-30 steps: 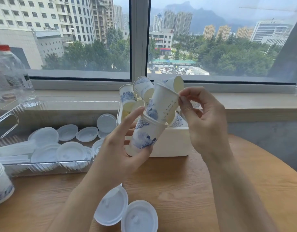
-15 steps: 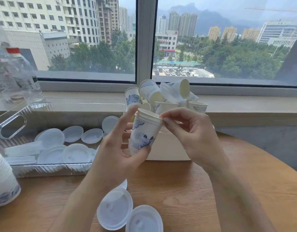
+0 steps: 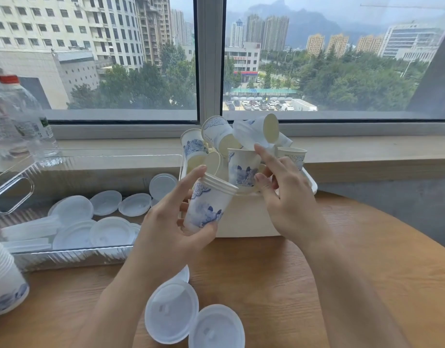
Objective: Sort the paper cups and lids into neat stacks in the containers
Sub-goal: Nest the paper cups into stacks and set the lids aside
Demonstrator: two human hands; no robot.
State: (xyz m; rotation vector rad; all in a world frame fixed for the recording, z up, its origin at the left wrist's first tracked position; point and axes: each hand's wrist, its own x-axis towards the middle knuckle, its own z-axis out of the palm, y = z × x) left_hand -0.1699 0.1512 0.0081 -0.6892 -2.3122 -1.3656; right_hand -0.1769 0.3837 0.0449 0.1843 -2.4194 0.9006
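The left hand holds a short stack of nested paper cups above the tabletop, just in front of the white box. Its fingers are curled round the stack: thumb under the lower wall, index finger lying along the far side up to the rim. The stack's long axis is tilted, its open mouth pointing up and to the right, its base down and to the left.

The right hand is over the near edge of the white box, fingers spread and slightly bent, holding nothing; its fingertips reach among the loose cups piled in the box. Whether they touch the upright cup there cannot be told. The loose cups lie every way: some upright, some on their sides, some with the base toward the window.

To the left, against the sill, a clear tray holds scattered lids lying flat and overlapping. Two more lids lie on the tabletop near its front edge, below the left forearm. A tall stack of cups stands at the left edge, leaning slightly. A water bottle stands on the sill behind the tray.

Bare tabletop lies to the right of the box and between the forearms.
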